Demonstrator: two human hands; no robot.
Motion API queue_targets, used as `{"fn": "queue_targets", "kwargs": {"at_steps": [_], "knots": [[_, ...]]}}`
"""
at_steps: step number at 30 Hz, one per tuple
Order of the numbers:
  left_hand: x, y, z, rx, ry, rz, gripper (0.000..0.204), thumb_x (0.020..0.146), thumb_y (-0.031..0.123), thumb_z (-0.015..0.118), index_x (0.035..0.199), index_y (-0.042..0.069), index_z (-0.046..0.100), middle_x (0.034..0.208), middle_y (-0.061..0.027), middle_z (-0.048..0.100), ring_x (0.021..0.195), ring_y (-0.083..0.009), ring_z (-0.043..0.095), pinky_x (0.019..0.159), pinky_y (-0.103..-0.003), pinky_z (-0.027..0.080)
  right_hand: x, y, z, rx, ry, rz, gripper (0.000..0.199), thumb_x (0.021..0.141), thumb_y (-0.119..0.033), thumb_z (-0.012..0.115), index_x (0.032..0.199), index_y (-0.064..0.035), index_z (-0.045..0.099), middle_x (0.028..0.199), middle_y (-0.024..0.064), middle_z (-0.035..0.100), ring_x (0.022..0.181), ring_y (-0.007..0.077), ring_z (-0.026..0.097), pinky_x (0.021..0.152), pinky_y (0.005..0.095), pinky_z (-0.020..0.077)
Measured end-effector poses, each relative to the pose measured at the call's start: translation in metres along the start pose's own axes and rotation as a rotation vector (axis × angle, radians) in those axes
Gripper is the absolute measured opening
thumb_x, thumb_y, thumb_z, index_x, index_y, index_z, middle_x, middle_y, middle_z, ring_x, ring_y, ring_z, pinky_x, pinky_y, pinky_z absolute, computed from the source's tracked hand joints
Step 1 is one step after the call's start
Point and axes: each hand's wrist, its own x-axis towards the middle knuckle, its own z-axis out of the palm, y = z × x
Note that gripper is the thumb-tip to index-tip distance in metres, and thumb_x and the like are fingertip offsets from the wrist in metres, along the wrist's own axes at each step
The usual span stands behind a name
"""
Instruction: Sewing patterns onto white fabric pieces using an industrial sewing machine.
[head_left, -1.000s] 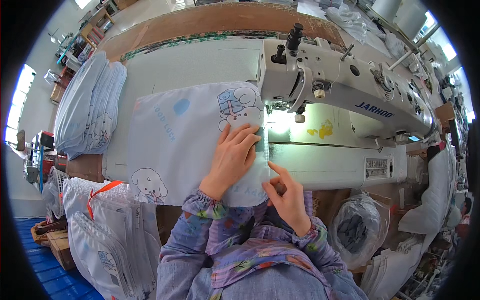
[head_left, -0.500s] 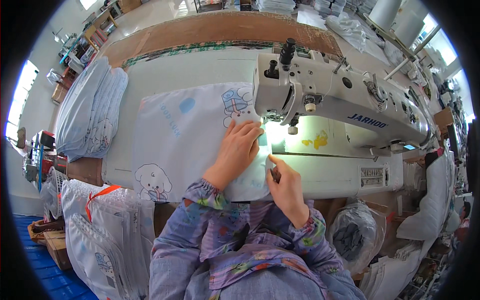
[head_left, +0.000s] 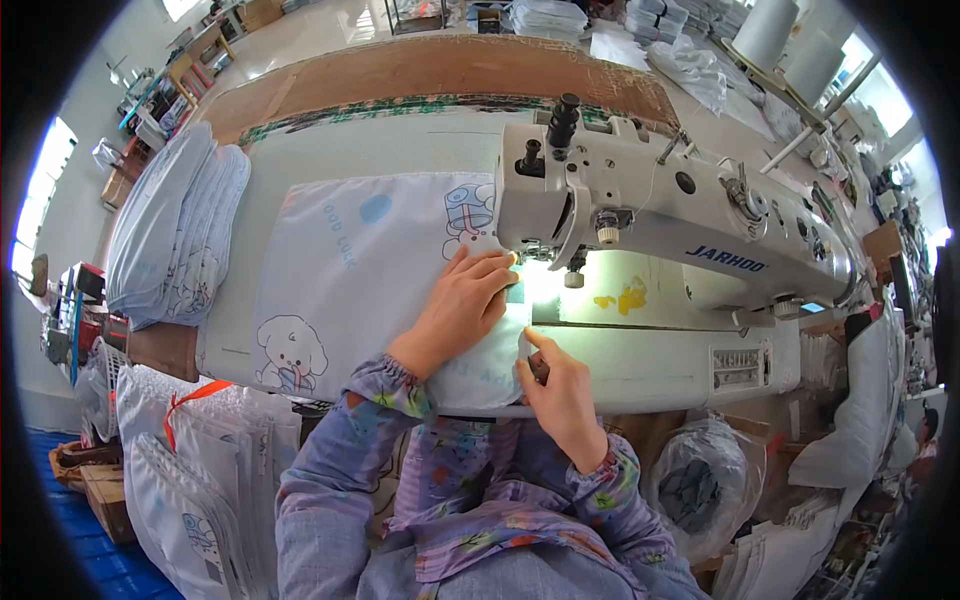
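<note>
A white cloth panel (head_left: 350,265) printed with blue shapes and cartoon dogs lies flat on the sewing machine's bed. Its right edge runs beside the lit needle area of the white sewing machine (head_left: 640,205). My left hand (head_left: 450,310) rests on the cloth, fingers stretched out, their tips close to the presser foot. Nearer to me, my right hand (head_left: 568,395) pinches the same edge between thumb and forefinger. Something small and dark shows inside the curled right fingers, too hidden to name.
A stack of similar printed panels (head_left: 180,235) sits at the left. More panels (head_left: 200,480) hang below it, with a red-orange ribbon (head_left: 185,405). A clear plastic bag (head_left: 700,485) of grey scraps stands at the lower right. Large thread cones (head_left: 766,35) rise at the back right.
The whole view has shifted slightly, machine and cloth appearing a little further left. Both hands keep nearly the same places on the cloth.
</note>
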Motion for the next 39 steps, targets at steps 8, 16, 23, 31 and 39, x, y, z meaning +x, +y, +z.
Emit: {"fn": "queue_targets", "kwargs": {"at_steps": [8,16,23,31,39], "knots": [[0.009,-0.006,-0.001,-0.031,0.082,0.068,0.018,0.082,0.0,0.069,0.098,0.005,0.072,0.101,-0.0086,0.064,0.098,-0.0323,0.061,0.091,-0.043,0.051,0.01,-0.002,-0.001,0.026,-0.008,0.089,0.041,0.096,-0.005,0.069,0.135,0.0016,0.062,0.065,0.0043,0.054,0.052,0.0106,0.058,0.051,0.0302,0.0492],[-0.003,0.002,-0.001,-0.02,0.07,0.091,0.02,0.079,0.001,0.068,0.098,0.007,0.074,0.1,-0.0068,0.062,0.097,-0.0298,0.06,0.088,-0.042,0.051,0.005,-0.008,-0.007,0.036,-0.049,0.122,0.039,0.095,-0.006,0.069,0.134,0.0019,0.064,0.066,0.0047,0.056,0.053,0.0109,0.059,0.051,0.03,0.0494],[0.019,-0.023,-0.005,-0.051,0.049,0.088,0.017,0.08,0.002,0.067,0.094,0.006,0.075,0.101,-0.0072,0.065,0.1,-0.03,0.062,0.089,-0.042,0.053,0.03,-0.012,-0.001,0.063,-0.019,0.123,0.04,0.095,-0.006,0.069,0.134,0.0015,0.064,0.068,0.0044,0.057,0.054,0.011,0.06,0.052,0.0296,0.0506],[0.086,-0.082,-0.022,-0.024,-0.071,-0.076,0.013,0.081,0.007,0.065,0.091,0.005,0.074,0.104,-0.0109,0.068,0.103,-0.0324,0.063,0.088,-0.043,0.052,0.029,-0.006,-0.004,0.079,0.036,0.091,0.044,0.095,-0.004,0.069,0.138,-0.0001,0.06,0.075,0.0043,0.057,0.056,0.0095,0.059,0.051,0.0283,0.0497],[0.108,-0.178,-0.051,0.527,0.104,-0.293,0.029,0.088,0.034,0.072,0.101,0.008,0.071,0.122,-0.0144,0.061,0.12,-0.0362,0.055,0.101,-0.058,0.041,-0.05,-0.016,0.012,0.245,-0.156,-0.003,0.06,0.093,0.001,0.072,0.149,-0.0045,0.051,0.085,0.0042,0.063,0.058,0.0071,0.055,0.053,0.0239,0.0459]]}}
